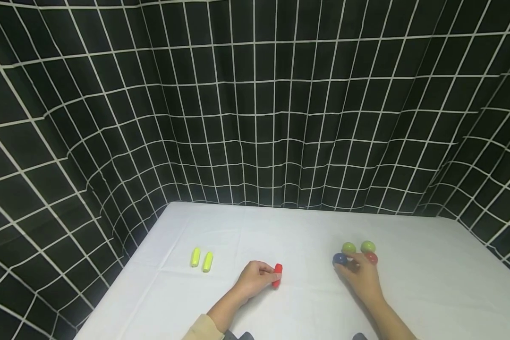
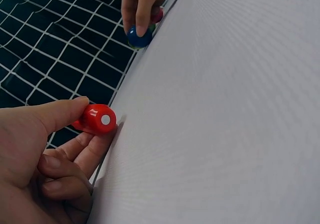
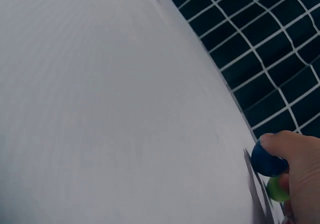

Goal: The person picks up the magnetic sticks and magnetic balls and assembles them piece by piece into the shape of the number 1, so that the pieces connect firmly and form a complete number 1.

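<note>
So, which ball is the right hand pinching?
The blue ball: the right hand holds it, and it alone is blue; the others are two green balls and a red ball.

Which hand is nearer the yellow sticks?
Left. The left hand, pinching the red stick, is just right of the yellow sticks; the right hand is much farther right, holding the blue ball.

A dark, white-gridded curtain (image 1: 282,97) hung in folds across the frame's top and sides, behind a white-covered table (image 1: 301,236) at the bottom.
</note>
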